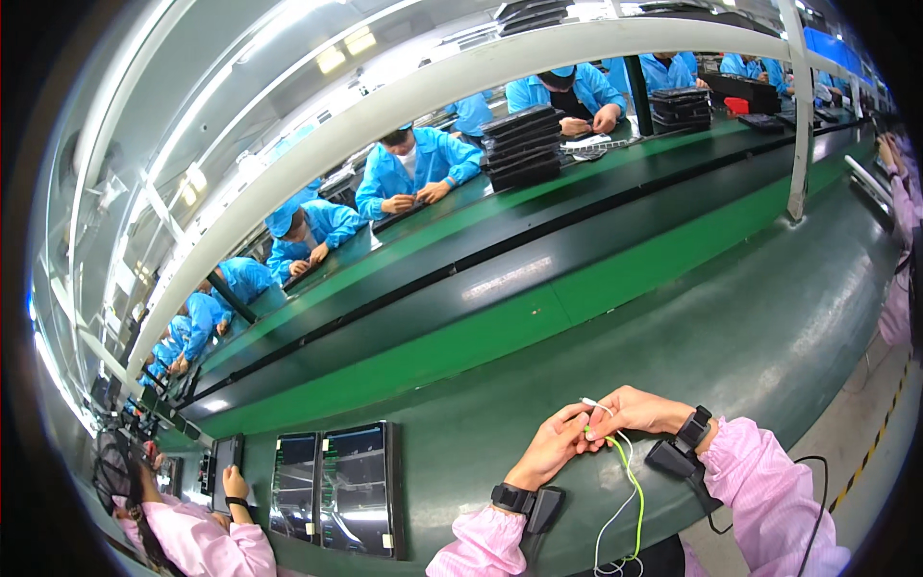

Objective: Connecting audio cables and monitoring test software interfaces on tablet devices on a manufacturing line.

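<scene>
Close together over the near edge of the green bench, my left hand (pixel 550 448) and my right hand (pixel 650 412) meet with their fingertips pinched on thin cables. One is a white cable (pixel 633 467), whose pale end sticks up above the fingers; the other is a bright green cable (pixel 641 510). Both strands hang down from my fingers toward my lap, looping at the bottom. My fingers hide the exact spot they grip, and which strand each hand has is hard to tell. Pink sleeves and black wrist devices cover my wrists.
Left of my hands, dark flat screen panels (pixel 356 489) lie on the green bench (pixel 461 423). A person in pink (pixel 192 539) sits beyond them, holding a dark panel. Across the conveyor line (pixel 500 269), several people in blue work near stacked black trays (pixel 522 149). A white post (pixel 797 144) stands at right.
</scene>
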`<action>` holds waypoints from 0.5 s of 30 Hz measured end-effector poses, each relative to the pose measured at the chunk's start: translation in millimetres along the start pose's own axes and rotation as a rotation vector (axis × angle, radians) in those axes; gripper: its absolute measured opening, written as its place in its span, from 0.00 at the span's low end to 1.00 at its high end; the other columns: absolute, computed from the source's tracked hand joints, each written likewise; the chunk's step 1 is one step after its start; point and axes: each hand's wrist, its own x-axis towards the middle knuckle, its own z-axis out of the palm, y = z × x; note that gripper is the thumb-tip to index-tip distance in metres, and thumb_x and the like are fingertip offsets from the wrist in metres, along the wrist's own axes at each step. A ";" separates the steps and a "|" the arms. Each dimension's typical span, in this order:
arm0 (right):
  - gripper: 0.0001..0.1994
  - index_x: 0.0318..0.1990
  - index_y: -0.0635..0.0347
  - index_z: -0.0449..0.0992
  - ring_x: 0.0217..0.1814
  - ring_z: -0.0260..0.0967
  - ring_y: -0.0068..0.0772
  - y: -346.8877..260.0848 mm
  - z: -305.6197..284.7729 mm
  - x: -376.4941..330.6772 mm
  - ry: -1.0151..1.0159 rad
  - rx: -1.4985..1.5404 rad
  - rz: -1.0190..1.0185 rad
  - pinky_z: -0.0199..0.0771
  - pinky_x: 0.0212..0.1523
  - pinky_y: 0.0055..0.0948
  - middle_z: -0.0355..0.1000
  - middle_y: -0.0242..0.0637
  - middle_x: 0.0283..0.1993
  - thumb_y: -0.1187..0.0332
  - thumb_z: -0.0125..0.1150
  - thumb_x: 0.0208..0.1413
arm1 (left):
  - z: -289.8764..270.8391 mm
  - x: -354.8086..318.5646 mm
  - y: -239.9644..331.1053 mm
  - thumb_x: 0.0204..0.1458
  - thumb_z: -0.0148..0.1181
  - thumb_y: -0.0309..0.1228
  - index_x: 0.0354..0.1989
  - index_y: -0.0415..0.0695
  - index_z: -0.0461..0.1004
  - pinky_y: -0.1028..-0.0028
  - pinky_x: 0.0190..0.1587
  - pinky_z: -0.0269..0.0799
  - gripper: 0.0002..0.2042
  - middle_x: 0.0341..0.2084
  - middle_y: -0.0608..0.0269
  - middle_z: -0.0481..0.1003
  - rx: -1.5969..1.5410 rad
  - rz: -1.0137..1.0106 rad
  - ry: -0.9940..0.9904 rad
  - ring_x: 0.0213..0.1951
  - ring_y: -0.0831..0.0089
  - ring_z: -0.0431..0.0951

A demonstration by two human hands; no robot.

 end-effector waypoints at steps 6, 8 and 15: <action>0.13 0.32 0.64 0.76 0.27 0.69 0.19 -8.1 2.5 -2.5 -0.085 -0.236 0.101 0.66 0.26 0.15 0.74 0.35 0.27 0.62 0.63 0.49 | -8.2 4.3 -1.3 0.59 0.47 0.34 0.50 0.39 0.64 0.78 0.34 0.68 0.15 0.33 0.60 0.73 0.158 -0.035 -0.024 0.28 0.78 0.70; 0.14 0.34 0.65 0.76 0.28 0.69 0.19 -12.0 3.1 -11.7 0.001 -0.256 0.138 0.68 0.28 0.16 0.74 0.35 0.29 0.60 0.63 0.50 | -4.9 8.7 -6.6 0.59 0.47 0.33 0.43 0.37 0.67 0.77 0.36 0.70 0.11 0.29 0.62 0.72 0.077 -0.015 0.010 0.26 0.79 0.69; 0.17 0.40 0.68 0.73 0.32 0.72 0.26 -24.8 -0.7 -98.1 0.689 -0.374 -0.396 0.72 0.36 0.22 0.74 0.38 0.33 0.59 0.56 0.55 | -7.4 4.3 -9.0 0.58 0.48 0.33 0.35 0.36 0.70 0.75 0.37 0.70 0.11 0.17 0.68 0.64 0.018 -0.046 0.019 0.20 0.80 0.63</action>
